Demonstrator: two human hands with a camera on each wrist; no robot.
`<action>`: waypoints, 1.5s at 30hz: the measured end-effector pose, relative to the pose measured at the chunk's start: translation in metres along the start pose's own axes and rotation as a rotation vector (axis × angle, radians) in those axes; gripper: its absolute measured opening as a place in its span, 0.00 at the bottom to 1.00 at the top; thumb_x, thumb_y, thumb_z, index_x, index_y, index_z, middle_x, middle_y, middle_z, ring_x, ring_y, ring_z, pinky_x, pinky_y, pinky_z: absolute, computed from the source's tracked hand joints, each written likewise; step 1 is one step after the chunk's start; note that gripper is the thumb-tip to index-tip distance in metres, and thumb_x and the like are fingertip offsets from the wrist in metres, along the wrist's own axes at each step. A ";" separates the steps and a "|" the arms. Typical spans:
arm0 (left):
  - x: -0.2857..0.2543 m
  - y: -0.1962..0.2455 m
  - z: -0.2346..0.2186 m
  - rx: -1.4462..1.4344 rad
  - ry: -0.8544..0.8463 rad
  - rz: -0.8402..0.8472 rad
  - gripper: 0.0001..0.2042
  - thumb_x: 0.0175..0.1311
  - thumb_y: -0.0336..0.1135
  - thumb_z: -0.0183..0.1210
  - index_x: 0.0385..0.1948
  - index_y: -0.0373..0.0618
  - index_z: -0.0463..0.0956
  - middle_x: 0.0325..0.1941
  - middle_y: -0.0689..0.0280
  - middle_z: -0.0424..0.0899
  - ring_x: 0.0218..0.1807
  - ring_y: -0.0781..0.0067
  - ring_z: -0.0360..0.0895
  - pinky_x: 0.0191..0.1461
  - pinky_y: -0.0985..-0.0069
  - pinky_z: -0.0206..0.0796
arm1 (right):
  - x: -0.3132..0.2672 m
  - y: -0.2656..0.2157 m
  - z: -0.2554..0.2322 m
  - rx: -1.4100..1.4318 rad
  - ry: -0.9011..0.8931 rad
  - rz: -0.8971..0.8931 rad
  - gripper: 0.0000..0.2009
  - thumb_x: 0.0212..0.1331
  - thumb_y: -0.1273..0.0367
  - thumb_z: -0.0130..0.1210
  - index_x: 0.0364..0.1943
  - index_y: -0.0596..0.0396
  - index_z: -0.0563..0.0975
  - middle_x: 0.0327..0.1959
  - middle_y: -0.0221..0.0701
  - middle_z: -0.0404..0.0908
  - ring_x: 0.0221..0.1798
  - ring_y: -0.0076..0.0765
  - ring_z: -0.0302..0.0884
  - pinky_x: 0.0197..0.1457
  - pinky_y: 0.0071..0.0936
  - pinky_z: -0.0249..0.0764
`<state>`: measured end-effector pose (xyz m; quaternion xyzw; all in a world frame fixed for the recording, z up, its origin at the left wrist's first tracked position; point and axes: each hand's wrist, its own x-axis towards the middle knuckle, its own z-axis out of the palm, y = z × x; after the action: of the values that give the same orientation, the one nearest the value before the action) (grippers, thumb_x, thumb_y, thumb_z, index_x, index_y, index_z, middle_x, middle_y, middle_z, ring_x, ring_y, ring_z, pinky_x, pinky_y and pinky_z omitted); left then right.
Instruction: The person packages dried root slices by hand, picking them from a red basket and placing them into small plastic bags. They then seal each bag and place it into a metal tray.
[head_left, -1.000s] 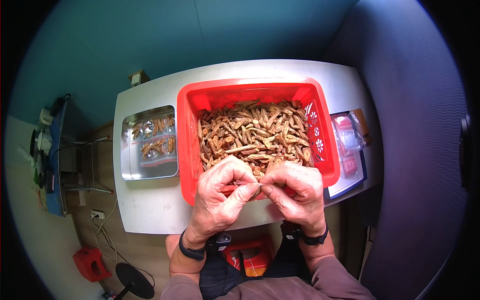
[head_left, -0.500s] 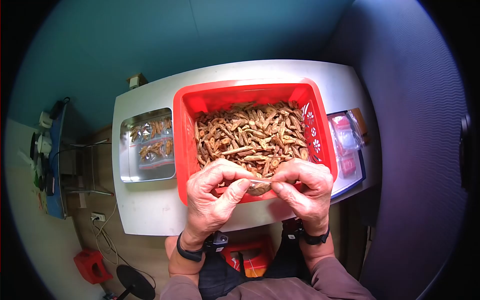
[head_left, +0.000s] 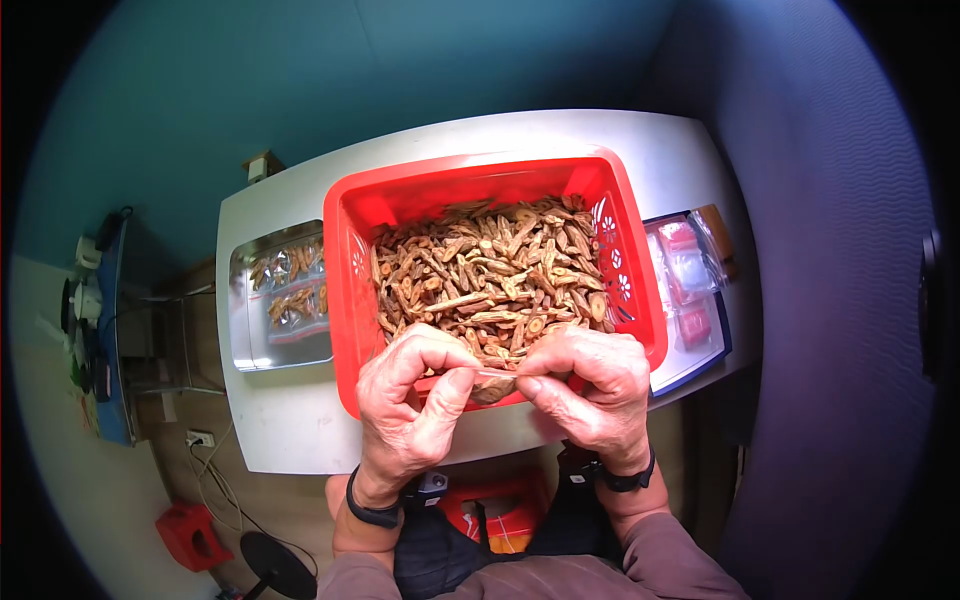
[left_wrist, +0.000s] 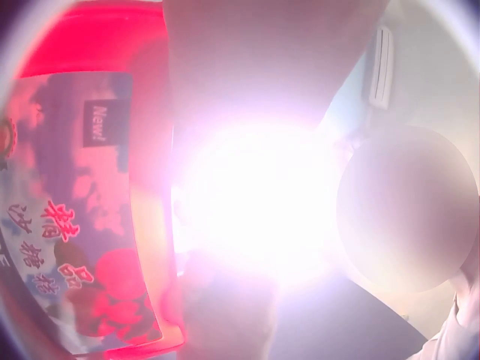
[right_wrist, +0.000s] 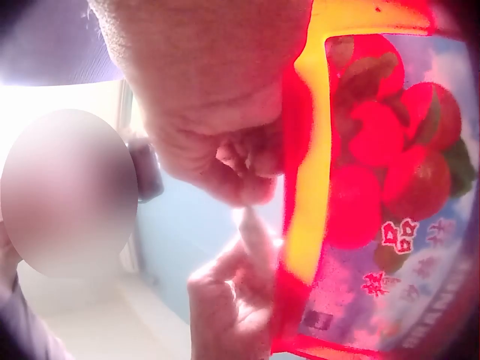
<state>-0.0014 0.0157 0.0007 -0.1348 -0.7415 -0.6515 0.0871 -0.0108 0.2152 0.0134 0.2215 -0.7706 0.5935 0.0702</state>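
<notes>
In the head view both hands meet over the near rim of a red plastic basket (head_left: 345, 300) heaped with dried brown root slices (head_left: 490, 265). Between them hangs a small clear zip bag (head_left: 492, 388) with brown slices showing inside. My left hand (head_left: 415, 395) pinches one end of the bag's top edge between thumb and forefinger. At the other end, my right hand (head_left: 595, 390) pinches the same edge. The right wrist view shows the right hand (right_wrist: 214, 142) from below, beside the basket's printed side (right_wrist: 397, 150). Glare washes out the left hand's fingers in the left wrist view.
On the white table (head_left: 290, 430), left of the basket, a metal tray (head_left: 255, 340) holds filled zip bags (head_left: 295, 310). To the right, a blue-edged tray (head_left: 690, 375) carries clear and red plastic packets (head_left: 685, 260). Below the table edge is a red stool (head_left: 500, 500).
The thumbs, which met at first, have spread apart along the bag's top edge, and the filled bag now shows between them. The whole scene has shifted slightly left in view.
</notes>
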 end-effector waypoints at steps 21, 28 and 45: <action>-0.027 0.021 -0.036 -0.364 0.443 -0.107 0.03 0.65 0.24 0.60 0.38 0.38 0.77 0.33 0.67 0.81 0.32 0.83 0.75 0.38 0.83 0.70 | -0.009 -0.001 0.017 -0.012 0.064 -0.140 0.14 0.51 0.83 0.65 0.43 0.60 0.82 0.25 0.32 0.81 0.22 0.27 0.78 0.26 0.22 0.71; -0.074 0.011 -0.102 -0.258 0.609 -0.187 0.09 0.65 0.25 0.59 0.44 0.36 0.76 0.36 0.64 0.83 0.30 0.79 0.80 0.33 0.81 0.76 | -0.007 -0.009 0.030 -0.174 -0.151 -0.300 0.13 0.48 0.84 0.63 0.39 0.56 0.81 0.25 0.33 0.81 0.25 0.39 0.81 0.26 0.32 0.73; -0.022 -0.043 -0.202 -0.079 0.499 -0.633 0.03 0.63 0.25 0.59 0.33 0.36 0.75 0.30 0.61 0.84 0.29 0.75 0.85 0.30 0.84 0.80 | -0.005 -0.005 0.033 -0.283 -0.210 -0.349 0.09 0.48 0.82 0.64 0.34 0.56 0.81 0.27 0.36 0.83 0.26 0.42 0.82 0.27 0.33 0.74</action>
<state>-0.0039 -0.1908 -0.0192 0.2592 -0.6769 -0.6868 0.0540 0.0014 0.1841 0.0063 0.3997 -0.7990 0.4324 0.1216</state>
